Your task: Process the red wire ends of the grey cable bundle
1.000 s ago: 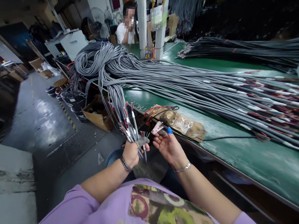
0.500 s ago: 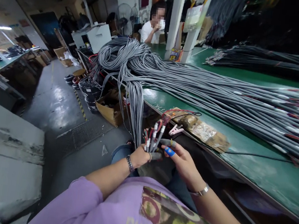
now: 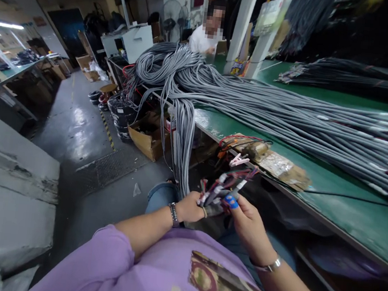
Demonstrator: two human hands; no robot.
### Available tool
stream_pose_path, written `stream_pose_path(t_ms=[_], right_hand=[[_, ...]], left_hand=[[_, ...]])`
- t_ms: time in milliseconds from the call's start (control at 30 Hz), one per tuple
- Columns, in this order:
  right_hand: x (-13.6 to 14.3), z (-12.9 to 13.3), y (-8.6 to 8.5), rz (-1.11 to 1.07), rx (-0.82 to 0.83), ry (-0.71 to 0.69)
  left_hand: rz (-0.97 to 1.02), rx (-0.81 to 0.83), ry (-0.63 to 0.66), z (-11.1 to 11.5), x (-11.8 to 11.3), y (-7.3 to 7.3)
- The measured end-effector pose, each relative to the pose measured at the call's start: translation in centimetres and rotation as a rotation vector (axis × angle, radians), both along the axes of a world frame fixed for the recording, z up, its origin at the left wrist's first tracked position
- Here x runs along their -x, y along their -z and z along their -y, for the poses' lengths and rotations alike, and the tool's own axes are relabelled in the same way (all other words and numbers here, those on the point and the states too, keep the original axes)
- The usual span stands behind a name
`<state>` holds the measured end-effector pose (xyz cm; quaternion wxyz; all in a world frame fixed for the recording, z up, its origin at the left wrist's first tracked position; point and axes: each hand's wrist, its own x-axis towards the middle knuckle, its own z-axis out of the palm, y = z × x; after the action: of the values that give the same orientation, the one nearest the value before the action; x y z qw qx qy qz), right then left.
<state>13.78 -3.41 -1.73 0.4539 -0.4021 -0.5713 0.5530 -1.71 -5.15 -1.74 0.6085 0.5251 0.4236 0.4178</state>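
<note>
Cable ends (image 3: 215, 192) up close, bunched in the left hand (image 3: 191, 207), its fingers wrapped snugly round them; right hand (image 3: 250, 223) just beside, blue-tipped, fingers narrowed, though whether they grip 1 I cannot tell. White sleeves (image 3: 241, 185) and bared coloured wires (image 3: 246, 173) look done on this bunch. Beyond, a pink clip (image 3: 239, 160) by the near edge of the desk (image 3: 342, 216); farther, grey cables (image 3: 271, 110) stretch right, sleeved too. How many remain? Hard to judge.
</note>
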Motion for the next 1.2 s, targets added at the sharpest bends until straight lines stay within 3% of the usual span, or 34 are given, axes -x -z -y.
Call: stream_pose_path(t_ms=[100,200,300,500,633,900,1067,1200], right_hand=[[0.5,0.6,-0.4,-0.138,0.125,0.042],[0.8,0.7,-0.8,-0.229,0.172,0.060],[1.0,0.6,-0.9,-0.249,0.178,0.023],[1.4,1.0,-0.5,-0.068,0.025,-0.166],[1.7,1.5,-0.5,0.051,-0.078,-0.302],[2.6,1.2,0.8,0.059,-0.005,-0.309],[2.5,0.7,1.8,0.006,0.142,-0.333],[1.3,-0.2,1.8,-0.093,0.235,-0.123]], left_hand=[[0.052,-0.021,-0.212,0.1,0.3,-0.7],[0.209,0.059,-0.427,-0.7,1.5,-1.2],[0.258,0.104,-0.520,-1.9,2.9,-1.8],[0.158,0.010,-0.344,-2.7,3.8,-3.6],[0.164,0.009,-0.336,-2.4,3.3,-4.1],[0.142,0.049,-0.252,-1.4,0.9,-3.3],[0.087,0.084,-0.245,-1.5,0.8,-2.7],[-0.011,0.050,-0.263,-1.7,1.2,-1.8]])
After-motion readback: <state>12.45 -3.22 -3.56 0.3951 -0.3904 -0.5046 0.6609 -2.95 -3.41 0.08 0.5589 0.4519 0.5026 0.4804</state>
